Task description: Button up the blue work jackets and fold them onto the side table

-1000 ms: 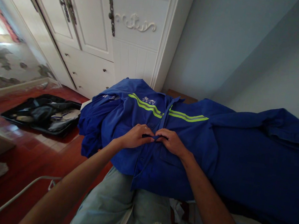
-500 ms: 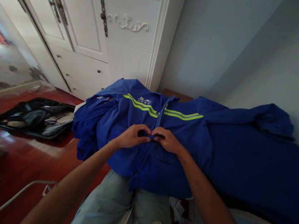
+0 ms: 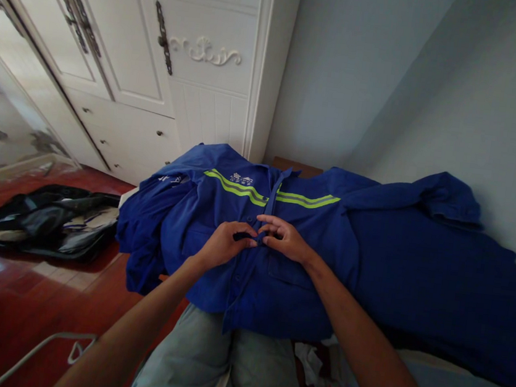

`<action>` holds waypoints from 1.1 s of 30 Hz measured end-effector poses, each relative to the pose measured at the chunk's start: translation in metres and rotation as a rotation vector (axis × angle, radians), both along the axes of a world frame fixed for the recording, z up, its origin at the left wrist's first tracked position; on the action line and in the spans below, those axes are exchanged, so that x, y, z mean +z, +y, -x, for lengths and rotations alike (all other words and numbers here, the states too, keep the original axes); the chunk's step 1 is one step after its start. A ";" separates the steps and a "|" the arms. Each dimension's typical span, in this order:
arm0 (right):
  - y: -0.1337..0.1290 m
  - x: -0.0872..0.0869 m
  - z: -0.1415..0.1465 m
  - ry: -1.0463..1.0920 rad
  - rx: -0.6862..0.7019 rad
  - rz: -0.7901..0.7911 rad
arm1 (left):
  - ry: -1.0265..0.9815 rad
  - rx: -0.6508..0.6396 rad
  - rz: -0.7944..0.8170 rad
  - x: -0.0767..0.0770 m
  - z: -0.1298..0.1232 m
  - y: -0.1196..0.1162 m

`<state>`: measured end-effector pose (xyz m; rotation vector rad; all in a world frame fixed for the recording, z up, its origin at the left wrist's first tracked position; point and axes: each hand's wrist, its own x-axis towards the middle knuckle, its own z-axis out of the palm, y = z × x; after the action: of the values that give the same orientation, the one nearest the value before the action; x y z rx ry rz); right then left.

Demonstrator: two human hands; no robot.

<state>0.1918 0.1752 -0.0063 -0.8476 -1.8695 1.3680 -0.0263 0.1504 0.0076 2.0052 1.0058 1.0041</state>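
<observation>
a home interior, with an ornate white wardrobe [image 3: 137,49] and reddish wooden floor [image 3: 50,303]

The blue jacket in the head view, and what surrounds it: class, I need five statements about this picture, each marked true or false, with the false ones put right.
1. The left hand and right hand both touch the front of the blue jacket. True.
2. The chest stripes are plain red. False: the chest stripes are yellow-green and grey.
3. White lettering sits just above a stripe. True.
4. The open black case stands on a chair. False: the open black case lies on the red floor.
5. The cabinet doors are white. True.
</observation>
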 end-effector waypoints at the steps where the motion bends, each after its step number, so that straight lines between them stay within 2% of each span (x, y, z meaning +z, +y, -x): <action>1: 0.000 0.000 0.000 -0.008 -0.002 -0.021 | -0.004 -0.002 -0.006 -0.001 0.000 0.001; 5: 0.000 0.000 -0.001 -0.071 -0.025 -0.090 | 0.018 0.001 -0.019 -0.002 -0.002 0.002; 10: -0.001 0.003 -0.002 -0.106 -0.026 -0.093 | 0.090 0.042 -0.013 0.000 -0.003 0.001; 19: 0.001 0.002 0.000 -0.006 -0.034 0.007 | 0.105 -0.041 0.050 0.003 -0.002 0.009; 23: -0.002 0.004 0.004 0.013 -0.111 -0.002 | 0.074 -0.058 0.064 0.002 -0.002 0.012; 28: -0.003 0.006 0.005 -0.004 -0.205 -0.027 | 0.023 -0.148 0.158 0.004 -0.001 0.016; 33: -0.001 0.005 0.005 -0.019 -0.173 -0.021 | -0.007 -0.136 0.204 0.004 0.001 0.015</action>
<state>0.1872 0.1737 -0.0013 -0.9898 -1.7765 1.2363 -0.0270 0.1655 0.0113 1.8728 0.9160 0.8018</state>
